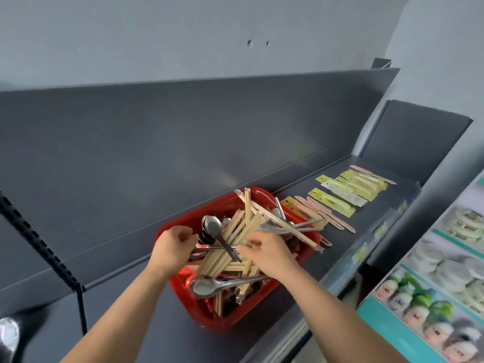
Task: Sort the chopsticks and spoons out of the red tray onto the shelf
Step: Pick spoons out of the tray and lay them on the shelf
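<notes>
A red tray (264, 314) stands on the dark grey shelf (125, 307), heaped with wooden chopsticks (235, 231) and metal spoons (207, 286). My left hand (171, 244) hovers over the tray's left rim, fingers curled around the handles of a few spoons (199, 251) lying crosswise. My right hand (267, 250) is above the tray's middle, pinching the other end of a thin metal spoon handle (222, 248). Another spoon (213, 226) lies bowl-up near the far left of the pile.
To the right of the tray, packaged chopsticks and utensils in yellow-green and pink wrappers (340, 197) lie in a row along the shelf. A lower shelf at the right holds stacked bowls (445, 268) and figurines. A black cable (81, 307) hangs at the left.
</notes>
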`<state>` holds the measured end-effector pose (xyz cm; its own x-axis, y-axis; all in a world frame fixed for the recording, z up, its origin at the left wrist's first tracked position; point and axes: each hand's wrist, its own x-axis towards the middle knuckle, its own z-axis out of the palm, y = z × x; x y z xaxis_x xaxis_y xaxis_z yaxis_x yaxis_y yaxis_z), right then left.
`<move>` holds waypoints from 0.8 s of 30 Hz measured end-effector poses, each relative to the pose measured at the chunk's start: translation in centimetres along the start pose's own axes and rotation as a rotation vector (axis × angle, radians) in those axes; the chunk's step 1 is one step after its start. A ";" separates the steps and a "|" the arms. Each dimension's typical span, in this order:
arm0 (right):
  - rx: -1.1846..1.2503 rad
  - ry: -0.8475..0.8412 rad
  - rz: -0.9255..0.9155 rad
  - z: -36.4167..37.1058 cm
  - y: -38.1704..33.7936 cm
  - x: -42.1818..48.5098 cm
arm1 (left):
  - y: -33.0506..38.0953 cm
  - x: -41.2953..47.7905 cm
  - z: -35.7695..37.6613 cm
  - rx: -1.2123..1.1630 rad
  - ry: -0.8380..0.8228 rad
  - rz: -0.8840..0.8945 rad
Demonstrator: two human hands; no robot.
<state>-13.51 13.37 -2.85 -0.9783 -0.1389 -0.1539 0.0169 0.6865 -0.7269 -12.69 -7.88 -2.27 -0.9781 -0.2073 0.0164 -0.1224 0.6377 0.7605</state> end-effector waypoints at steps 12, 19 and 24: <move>-0.137 -0.307 -0.071 -1.5 -0.5 7.9 | -0.8 1.8 2.7 0.227 0.009 -0.181; 0.029 -0.358 -0.042 -5.0 1.7 10.7 | -0.5 2.7 4.6 0.435 -0.064 -0.187; -0.041 -0.432 -0.084 -5.9 2.9 11.5 | -0.2 2.2 5.3 0.081 0.237 -0.225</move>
<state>-25.95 17.96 -2.83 -0.7994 -0.4752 -0.3678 -0.0756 0.6867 -0.7230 -15.75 -4.55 -5.79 -0.8602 -0.5098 0.0118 -0.3528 0.6116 0.7081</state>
